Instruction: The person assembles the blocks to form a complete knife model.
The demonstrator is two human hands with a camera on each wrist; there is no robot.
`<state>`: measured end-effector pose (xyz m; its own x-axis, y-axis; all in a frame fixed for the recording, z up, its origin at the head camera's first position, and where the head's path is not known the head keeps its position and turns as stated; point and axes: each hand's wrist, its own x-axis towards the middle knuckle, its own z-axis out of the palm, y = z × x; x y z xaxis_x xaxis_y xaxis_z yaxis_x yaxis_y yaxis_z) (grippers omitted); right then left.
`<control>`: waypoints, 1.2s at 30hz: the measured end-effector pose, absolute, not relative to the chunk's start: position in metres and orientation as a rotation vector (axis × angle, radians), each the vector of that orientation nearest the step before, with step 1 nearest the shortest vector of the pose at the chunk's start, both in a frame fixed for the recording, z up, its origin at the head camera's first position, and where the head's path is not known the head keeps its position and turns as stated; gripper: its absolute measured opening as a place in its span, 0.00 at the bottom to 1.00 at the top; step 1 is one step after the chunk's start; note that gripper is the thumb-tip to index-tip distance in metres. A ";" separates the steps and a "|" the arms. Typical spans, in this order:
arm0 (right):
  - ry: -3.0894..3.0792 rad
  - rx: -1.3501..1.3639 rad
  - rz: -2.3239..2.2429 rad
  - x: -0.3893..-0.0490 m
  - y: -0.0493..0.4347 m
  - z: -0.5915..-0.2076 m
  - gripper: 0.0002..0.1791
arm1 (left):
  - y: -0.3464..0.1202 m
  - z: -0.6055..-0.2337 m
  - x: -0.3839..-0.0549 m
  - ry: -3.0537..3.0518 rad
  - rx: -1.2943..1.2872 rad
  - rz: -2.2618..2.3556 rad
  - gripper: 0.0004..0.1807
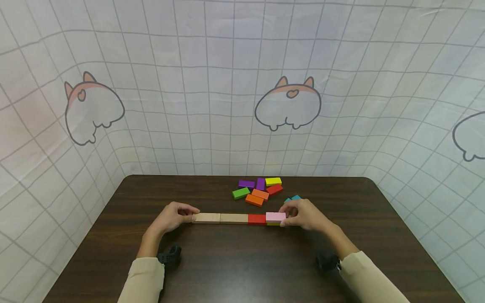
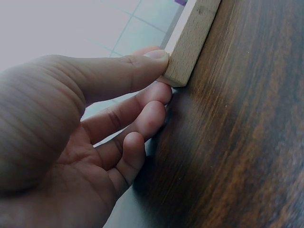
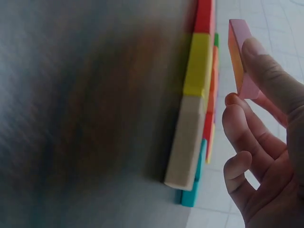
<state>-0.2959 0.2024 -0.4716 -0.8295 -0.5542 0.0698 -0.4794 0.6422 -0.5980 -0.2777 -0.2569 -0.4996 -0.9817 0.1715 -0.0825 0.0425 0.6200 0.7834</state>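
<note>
In the head view a row of blocks runs across the table: a plain wooden block (image 1: 206, 218) at the left end, another wooden block (image 1: 234, 218), then a red block (image 1: 257, 219). Thumb and fingers of my left hand (image 1: 174, 216) pinch the row's left end. My right hand (image 1: 306, 213) grips a pink block (image 1: 275, 217) by its end, raised over the row. Beneath it the right wrist view shows a yellow block (image 3: 196, 64) and one more plain wooden block (image 3: 183, 142) that ends the row.
Behind the row on the dark table (image 1: 235, 261) lie loose blocks: purple (image 1: 246, 184), green (image 1: 241, 193), orange (image 1: 254, 200), red (image 1: 274, 190) and yellow (image 1: 273, 182). Teal blocks (image 3: 190, 195) sit behind the row's right end. A patterned white cloth (image 1: 212, 105) hangs around the table.
</note>
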 end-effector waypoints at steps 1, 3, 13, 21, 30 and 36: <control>2.723 -0.879 -0.948 -0.294 0.201 -0.473 0.17 | -0.257 -0.500 -0.278 2.690 0.180 1.293 0.10; 2.691 -0.887 -0.957 -0.291 0.199 -0.476 0.17 | -0.257 -0.500 -0.277 2.690 0.179 1.291 0.10; 2.632 -0.879 -0.903 -0.277 0.183 -0.479 0.17 | -0.256 -0.498 -0.276 2.705 0.205 1.278 0.10; 2.684 -0.906 -0.823 -0.274 0.167 -0.479 0.16 | -0.257 -0.498 -0.276 2.705 0.219 1.291 0.09; 2.718 -0.934 -0.788 -0.272 0.147 -0.479 0.17 | -0.257 -0.499 -0.276 2.711 0.213 1.285 0.09; 2.708 -0.893 -0.821 -0.271 0.137 -0.482 0.14 | -0.256 -0.499 -0.276 2.711 0.201 1.283 0.09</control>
